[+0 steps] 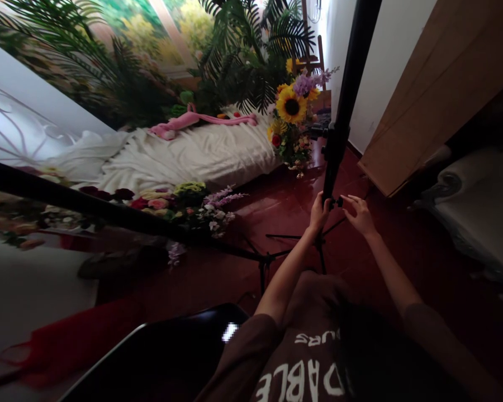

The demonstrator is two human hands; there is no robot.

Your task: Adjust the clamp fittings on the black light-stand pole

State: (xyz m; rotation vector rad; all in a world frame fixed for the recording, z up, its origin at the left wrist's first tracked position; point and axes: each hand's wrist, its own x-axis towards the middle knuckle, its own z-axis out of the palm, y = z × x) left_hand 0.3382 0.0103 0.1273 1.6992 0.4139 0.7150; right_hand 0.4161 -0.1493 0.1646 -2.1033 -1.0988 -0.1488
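A black light stand (338, 139) rises in front of me from splayed tripod legs on the dark red floor. My left hand (318, 212) is wrapped round its pole, low down. On the pole's right side a small black knob (339, 201) sticks out beside that hand. My right hand (359, 215) is at the knob with fingers apart and thumb below. Its fingertips are very near the knob, and whether they touch it I cannot make out.
A second black stand (151, 219) slants across on the left. White cloth (193, 156) with a pink plush toy (171, 127) lies ahead, flowers around it. Sunflowers (292, 106) stand beside the pole. A brown board (427, 106) and a plastic-wrapped roll (478, 195) are at right.
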